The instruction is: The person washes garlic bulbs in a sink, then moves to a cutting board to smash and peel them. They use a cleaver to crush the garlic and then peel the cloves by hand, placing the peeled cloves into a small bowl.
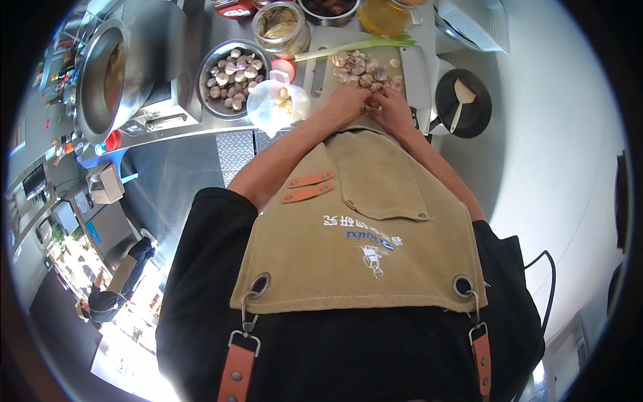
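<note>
My left hand and my right hand meet at the near edge of a pile of garlic on a cutting board. Their fingertips bend around something small, probably garlic, mostly hidden by the fingers. A green onion lies across the board beyond the pile. A cleaver rests along the board's right side. Left of my hands, a translucent plastic container holds some peeled cloves. Beside it stands a metal bowl of small round mushrooms or bulbs.
A glass jar, a metal bowl and a pitcher of yellow liquid stand at the back. A black frying pan with a spatula is at right. A large metal pot stands left. Another person works far left.
</note>
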`<act>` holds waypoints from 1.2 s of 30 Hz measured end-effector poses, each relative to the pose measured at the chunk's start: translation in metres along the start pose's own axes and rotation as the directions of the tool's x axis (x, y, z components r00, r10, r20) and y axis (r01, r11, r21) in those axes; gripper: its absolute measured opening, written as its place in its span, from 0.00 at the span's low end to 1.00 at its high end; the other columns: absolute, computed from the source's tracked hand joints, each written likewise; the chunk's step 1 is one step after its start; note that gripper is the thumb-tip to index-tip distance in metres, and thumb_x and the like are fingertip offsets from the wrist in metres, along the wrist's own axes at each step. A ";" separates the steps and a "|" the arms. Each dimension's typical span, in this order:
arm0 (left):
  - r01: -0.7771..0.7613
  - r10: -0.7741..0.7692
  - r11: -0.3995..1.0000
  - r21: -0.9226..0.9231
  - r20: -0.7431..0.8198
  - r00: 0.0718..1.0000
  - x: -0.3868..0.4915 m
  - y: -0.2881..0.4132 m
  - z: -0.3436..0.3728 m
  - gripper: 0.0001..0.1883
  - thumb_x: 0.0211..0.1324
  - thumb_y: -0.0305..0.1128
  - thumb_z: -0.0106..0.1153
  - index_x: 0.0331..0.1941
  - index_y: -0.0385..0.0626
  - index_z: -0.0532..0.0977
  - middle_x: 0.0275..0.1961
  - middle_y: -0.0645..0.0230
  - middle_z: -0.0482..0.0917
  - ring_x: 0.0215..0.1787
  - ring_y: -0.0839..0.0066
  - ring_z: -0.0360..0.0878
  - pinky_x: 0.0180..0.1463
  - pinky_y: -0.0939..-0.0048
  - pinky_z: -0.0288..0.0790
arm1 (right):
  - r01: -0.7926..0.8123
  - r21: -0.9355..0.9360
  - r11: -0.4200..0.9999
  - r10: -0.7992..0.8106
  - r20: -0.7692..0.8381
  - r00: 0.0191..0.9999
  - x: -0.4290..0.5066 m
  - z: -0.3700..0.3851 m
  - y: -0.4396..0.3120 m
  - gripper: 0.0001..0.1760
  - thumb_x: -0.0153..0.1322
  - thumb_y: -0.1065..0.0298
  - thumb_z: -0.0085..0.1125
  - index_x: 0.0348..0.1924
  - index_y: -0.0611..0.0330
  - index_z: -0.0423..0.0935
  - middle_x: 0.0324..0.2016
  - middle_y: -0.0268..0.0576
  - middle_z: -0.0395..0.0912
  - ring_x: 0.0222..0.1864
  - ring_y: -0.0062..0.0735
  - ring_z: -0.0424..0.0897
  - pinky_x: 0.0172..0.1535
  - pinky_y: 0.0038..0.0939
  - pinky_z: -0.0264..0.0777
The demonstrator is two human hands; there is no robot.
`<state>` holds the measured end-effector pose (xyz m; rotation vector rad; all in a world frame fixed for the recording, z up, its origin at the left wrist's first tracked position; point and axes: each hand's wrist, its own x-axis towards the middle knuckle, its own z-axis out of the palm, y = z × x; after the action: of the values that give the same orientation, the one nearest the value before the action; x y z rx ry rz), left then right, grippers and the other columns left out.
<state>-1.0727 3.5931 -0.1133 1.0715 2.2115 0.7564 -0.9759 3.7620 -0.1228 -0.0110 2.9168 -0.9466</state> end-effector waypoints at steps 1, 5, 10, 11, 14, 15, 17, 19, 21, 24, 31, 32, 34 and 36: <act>-0.016 0.017 0.999 0.041 -0.014 1.000 0.003 -0.007 0.010 0.15 0.52 0.32 0.64 0.46 0.49 0.80 0.45 0.52 0.80 0.48 0.51 0.80 0.49 0.52 0.75 | -0.043 0.020 0.999 0.043 0.011 0.999 -0.002 0.003 0.004 0.14 0.62 0.67 0.68 0.41 0.54 0.83 0.39 0.43 0.76 0.47 0.47 0.78 0.49 0.42 0.73; 0.003 0.000 0.986 0.166 -0.017 1.000 0.011 -0.020 0.026 0.16 0.51 0.33 0.64 0.46 0.50 0.80 0.49 0.53 0.77 0.48 0.51 0.80 0.49 0.52 0.76 | -0.152 0.141 0.978 0.154 -0.005 0.988 -0.006 0.012 0.017 0.17 0.62 0.69 0.67 0.44 0.55 0.82 0.45 0.43 0.78 0.50 0.48 0.78 0.51 0.42 0.74; 0.095 -0.095 0.995 0.008 -0.050 0.994 0.003 0.005 -0.005 0.14 0.54 0.33 0.62 0.46 0.49 0.82 0.43 0.55 0.80 0.44 0.55 0.82 0.47 0.56 0.78 | -0.057 0.125 0.991 0.088 -0.257 0.962 -0.014 -0.001 0.009 0.18 0.61 0.69 0.67 0.44 0.58 0.82 0.47 0.47 0.79 0.49 0.49 0.79 0.52 0.41 0.75; 0.100 -0.106 0.992 -0.075 -0.077 0.991 0.002 0.004 -0.007 0.14 0.54 0.33 0.63 0.46 0.48 0.82 0.43 0.56 0.81 0.43 0.59 0.83 0.45 0.58 0.78 | -0.040 0.089 0.995 0.066 -0.307 0.949 -0.013 -0.005 0.004 0.19 0.61 0.69 0.68 0.45 0.58 0.82 0.46 0.47 0.80 0.47 0.48 0.80 0.51 0.40 0.75; 0.213 -0.231 0.768 -0.604 0.048 0.972 -0.005 0.007 -0.025 0.14 0.56 0.33 0.65 0.46 0.44 0.83 0.42 0.61 0.84 0.42 0.69 0.84 0.45 0.66 0.78 | -0.069 0.379 0.923 0.176 -0.254 0.951 -0.010 -0.030 -0.024 0.19 0.63 0.68 0.70 0.47 0.60 0.82 0.41 0.46 0.81 0.42 0.43 0.82 0.47 0.35 0.77; 0.267 -0.254 0.581 -0.769 0.141 0.957 -0.010 0.014 -0.032 0.14 0.57 0.33 0.66 0.46 0.42 0.83 0.41 0.63 0.85 0.42 0.73 0.84 0.45 0.69 0.78 | -0.096 0.526 0.845 0.227 -0.190 0.955 -0.008 -0.041 -0.035 0.19 0.64 0.68 0.71 0.47 0.60 0.82 0.40 0.45 0.81 0.40 0.41 0.82 0.45 0.33 0.78; 0.216 -0.212 0.197 -0.956 0.174 0.962 -0.021 0.027 -0.036 0.14 0.65 0.28 0.62 0.52 0.34 0.79 0.47 0.61 0.84 0.46 0.74 0.84 0.51 0.70 0.79 | -0.016 0.539 0.842 0.147 -0.200 0.969 -0.004 -0.059 -0.054 0.17 0.66 0.68 0.70 0.48 0.61 0.82 0.39 0.45 0.82 0.38 0.38 0.82 0.42 0.30 0.77; 0.184 -0.175 0.023 -0.983 0.177 0.968 -0.026 0.036 -0.046 0.13 0.66 0.28 0.61 0.51 0.36 0.80 0.46 0.63 0.85 0.47 0.74 0.83 0.53 0.71 0.78 | 0.044 0.544 0.838 0.098 -0.231 0.968 0.000 -0.065 -0.064 0.15 0.68 0.69 0.69 0.47 0.61 0.82 0.39 0.46 0.82 0.37 0.36 0.82 0.40 0.28 0.77; 0.166 -0.182 -0.016 -0.986 0.166 0.969 -0.030 0.036 -0.052 0.13 0.67 0.28 0.61 0.52 0.36 0.80 0.47 0.62 0.85 0.47 0.75 0.83 0.53 0.71 0.78 | 0.087 0.539 0.838 0.076 -0.274 0.959 0.005 -0.069 -0.070 0.14 0.68 0.70 0.68 0.47 0.62 0.83 0.39 0.46 0.82 0.37 0.36 0.82 0.39 0.28 0.77; 0.098 -0.202 -0.084 -0.992 0.114 0.973 -0.033 0.044 -0.060 0.14 0.67 0.28 0.60 0.53 0.36 0.79 0.48 0.62 0.84 0.46 0.75 0.83 0.52 0.72 0.78 | 0.055 0.519 0.853 0.104 -0.273 0.956 0.007 -0.079 -0.084 0.14 0.68 0.70 0.67 0.47 0.62 0.83 0.38 0.47 0.81 0.37 0.37 0.82 0.37 0.29 0.76; -0.007 -0.224 0.100 -0.995 -0.030 0.974 -0.035 0.043 -0.059 0.13 0.68 0.31 0.60 0.53 0.38 0.80 0.43 0.65 0.85 0.40 0.78 0.83 0.47 0.75 0.77 | 0.087 0.521 0.849 0.103 -0.325 0.940 0.010 -0.080 -0.091 0.11 0.73 0.70 0.62 0.47 0.63 0.83 0.35 0.47 0.82 0.33 0.37 0.80 0.37 0.30 0.73; -0.015 -0.220 0.172 -0.985 -0.053 0.974 -0.036 0.044 -0.060 0.13 0.69 0.31 0.60 0.53 0.38 0.80 0.42 0.66 0.85 0.40 0.79 0.83 0.46 0.75 0.77 | 0.042 0.593 0.804 0.161 -0.285 0.945 0.008 -0.078 -0.091 0.11 0.73 0.70 0.61 0.47 0.63 0.83 0.34 0.47 0.82 0.33 0.36 0.80 0.37 0.30 0.72; -0.030 -0.203 0.313 -0.949 -0.097 0.974 -0.037 0.047 -0.064 0.13 0.69 0.32 0.60 0.52 0.38 0.80 0.39 0.66 0.85 0.39 0.80 0.82 0.45 0.75 0.77 | -0.037 0.692 0.720 0.251 -0.210 0.945 0.006 -0.075 -0.091 0.11 0.74 0.69 0.59 0.46 0.64 0.83 0.32 0.47 0.81 0.33 0.34 0.80 0.37 0.30 0.72; -0.025 -0.209 0.353 -0.935 -0.105 0.972 -0.037 0.052 -0.065 0.12 0.69 0.32 0.60 0.51 0.37 0.80 0.37 0.66 0.85 0.38 0.80 0.82 0.44 0.76 0.77 | -0.104 0.750 0.653 0.315 -0.145 0.938 0.003 -0.072 -0.090 0.10 0.75 0.69 0.58 0.45 0.65 0.83 0.31 0.47 0.81 0.32 0.31 0.80 0.36 0.29 0.72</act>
<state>-1.0725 3.5740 -0.0240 0.2324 1.4400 1.8407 -0.9861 3.7313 -0.0123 0.5315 2.3991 -2.1281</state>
